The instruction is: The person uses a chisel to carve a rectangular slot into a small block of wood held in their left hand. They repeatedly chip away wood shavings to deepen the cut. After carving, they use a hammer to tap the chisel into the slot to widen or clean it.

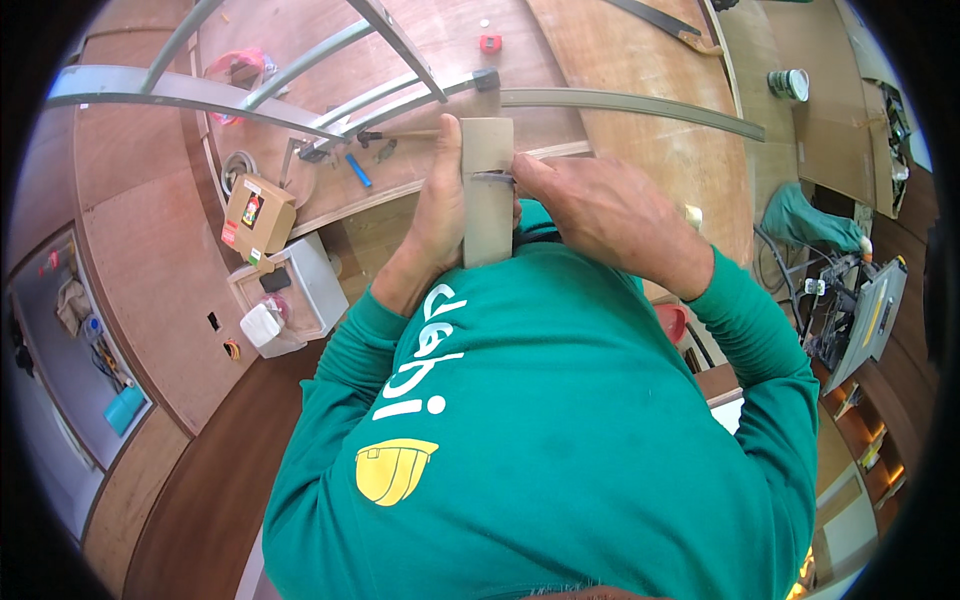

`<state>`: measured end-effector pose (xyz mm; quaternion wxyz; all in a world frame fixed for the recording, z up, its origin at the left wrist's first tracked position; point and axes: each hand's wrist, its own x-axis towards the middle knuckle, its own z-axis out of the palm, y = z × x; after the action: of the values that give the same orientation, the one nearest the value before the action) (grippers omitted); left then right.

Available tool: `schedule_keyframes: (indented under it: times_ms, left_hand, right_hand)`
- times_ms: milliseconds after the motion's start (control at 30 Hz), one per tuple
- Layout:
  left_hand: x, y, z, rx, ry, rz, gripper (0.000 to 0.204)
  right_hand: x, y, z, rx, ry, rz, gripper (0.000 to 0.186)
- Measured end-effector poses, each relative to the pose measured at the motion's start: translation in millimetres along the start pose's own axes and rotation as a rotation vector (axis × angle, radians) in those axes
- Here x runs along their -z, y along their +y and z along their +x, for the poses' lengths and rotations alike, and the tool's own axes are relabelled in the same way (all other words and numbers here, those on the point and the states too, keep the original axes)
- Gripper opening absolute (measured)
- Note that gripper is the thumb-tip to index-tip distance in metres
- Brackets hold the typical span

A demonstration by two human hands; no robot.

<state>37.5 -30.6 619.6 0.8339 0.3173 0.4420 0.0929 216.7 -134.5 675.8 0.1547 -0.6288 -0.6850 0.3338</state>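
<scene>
Close to my chest, my left hand [437, 200] grips a flat beige strip [487, 222] by its left side, thumb pointing up along the edge. The strip stands lengthwise in front of me, and a short dark line crosses it partway down. My right hand [610, 205] is closed at the strip's right edge, thumb and fingertips beside that line. A thin greyish thing [493, 178] shows there, too small to name, and the curled fingers hide most of what they hold.
Ahead, a metal ladder [260, 100] lies across wooden boards, near a hammer [400, 134], a blue marker-like stick [358, 170] and a red tape measure [490, 43]. A long strip [630, 100] extends rightward. A cardboard box [258, 218] is left; a saw [660, 22] and table machine [865, 315] are right.
</scene>
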Motion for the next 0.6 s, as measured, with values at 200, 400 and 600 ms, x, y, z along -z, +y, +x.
schedule_keyframes:
  times_ms: [200, 400, 600]
  left_hand:
    - [-1, -4, -3, -0.037, 0.036, 0.006, 0.089]
    - [4, -6, 0, 0.031, -0.048, -0.041, 0.086]
    - [7, -4, 1, 0.043, -0.083, 0.014, 0.086]
  right_hand:
    - [-11, -3, -1, -0.037, 0.022, 0.010, 0.027]
    - [4, 6, 5, -0.007, -0.106, -0.032, 0.022]
    - [11, 5, 6, 0.068, -0.083, -0.091, 0.020]
